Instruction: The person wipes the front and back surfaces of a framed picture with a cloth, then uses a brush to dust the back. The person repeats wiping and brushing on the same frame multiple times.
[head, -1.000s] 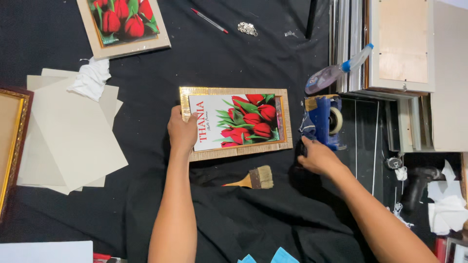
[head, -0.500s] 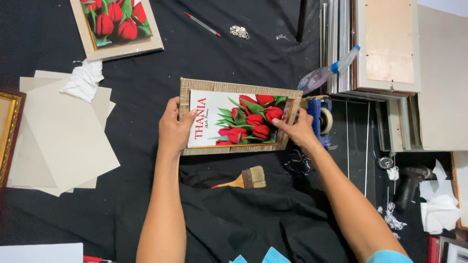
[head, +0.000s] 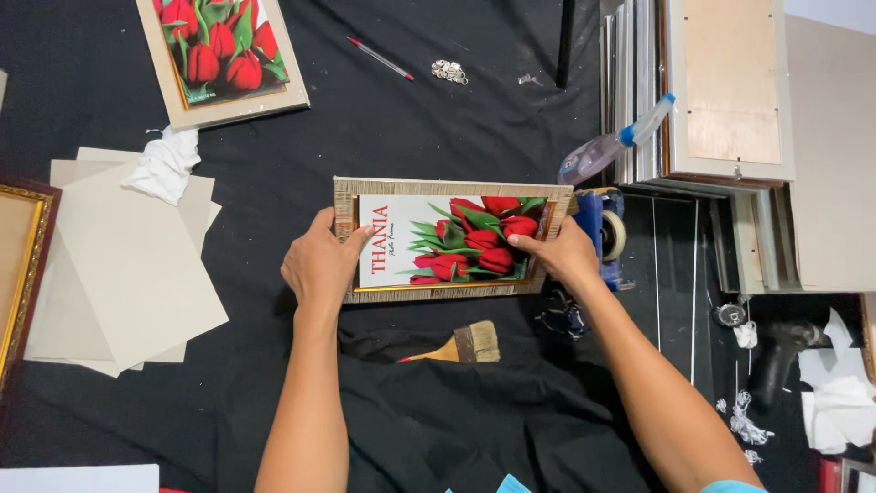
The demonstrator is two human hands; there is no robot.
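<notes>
Left hand (head: 319,265) and right hand (head: 561,254) clamped the picture frame's (head: 447,187) short ends; paintbrush (head: 461,345) lay near its lower edge, tape dispenser (head: 602,233) just right.

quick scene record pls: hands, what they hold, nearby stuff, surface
left hand: grips left end of the framed tulip picture
right hand: grips its right end, thumb on the print
picture: lies flat, long side across
below it: paintbrush
right of it: tape dispenser, spray bottle, stack of frames
left: grey boards, crumpled cloth
surface: black cloth
</notes>
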